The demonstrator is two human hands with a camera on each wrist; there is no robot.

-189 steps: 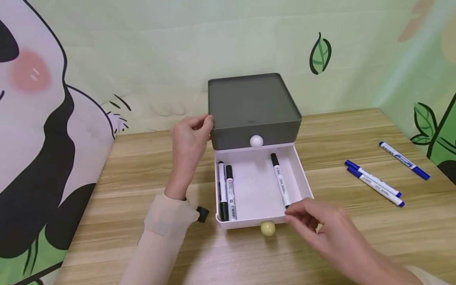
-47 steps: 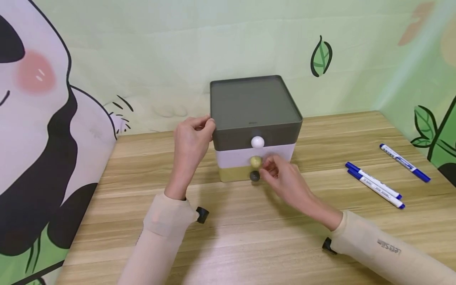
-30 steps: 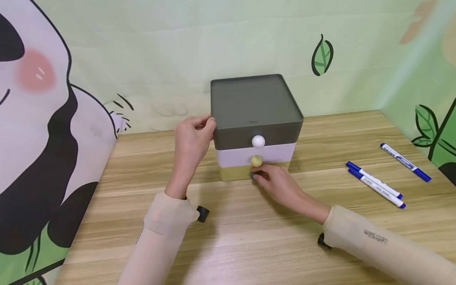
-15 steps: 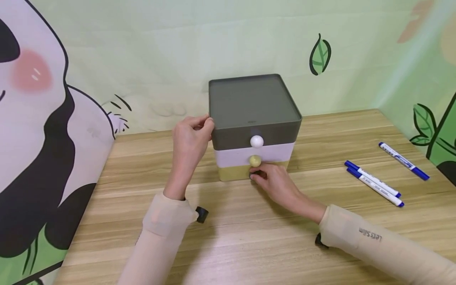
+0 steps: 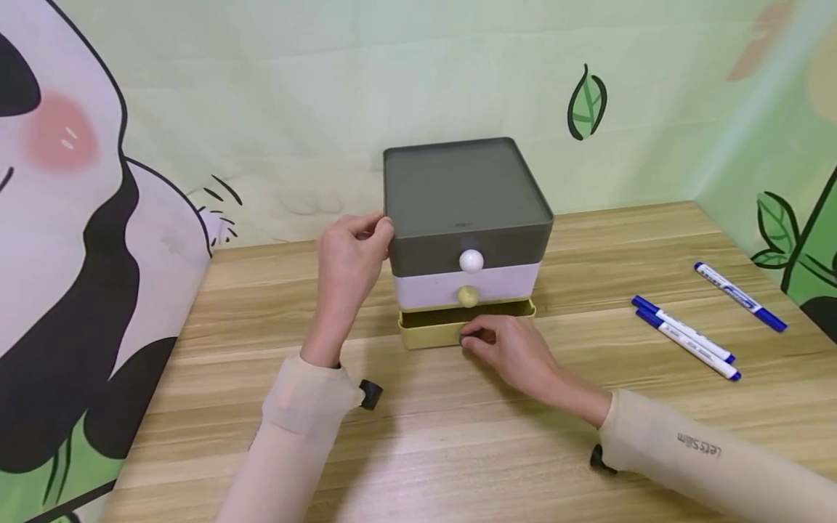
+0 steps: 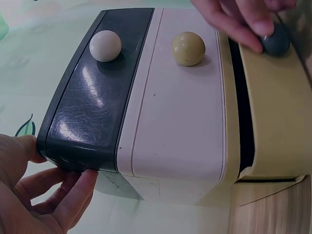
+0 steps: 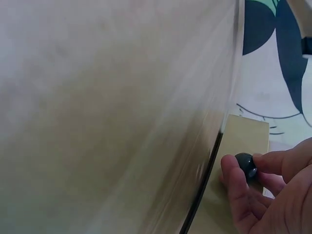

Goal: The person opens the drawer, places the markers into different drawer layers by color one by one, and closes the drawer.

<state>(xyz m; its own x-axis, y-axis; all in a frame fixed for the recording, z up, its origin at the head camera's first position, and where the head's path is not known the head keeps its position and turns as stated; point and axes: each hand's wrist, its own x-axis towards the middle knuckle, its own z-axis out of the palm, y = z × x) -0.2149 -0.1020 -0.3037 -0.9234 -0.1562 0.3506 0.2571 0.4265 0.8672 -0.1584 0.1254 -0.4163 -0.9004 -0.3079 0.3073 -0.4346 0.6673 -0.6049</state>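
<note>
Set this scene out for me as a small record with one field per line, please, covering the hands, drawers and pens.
Left hand: grips the cabinet at its near left corner
Right hand: pinches the dark knob
Top drawer: grey, white knob, shut
Middle drawer: white, yellow knob, shut
Bottom drawer: yellow, dark knob, partly open
Bottom drawer's contents: cannot be made out
Pens: three, blue and white, on the table right of the cabinet

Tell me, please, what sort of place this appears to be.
Probably a staged tabletop corner, perhaps for demonstrations: a panda-printed backdrop rises behind a wood-grain table, which bears a three-drawer organizer.
</note>
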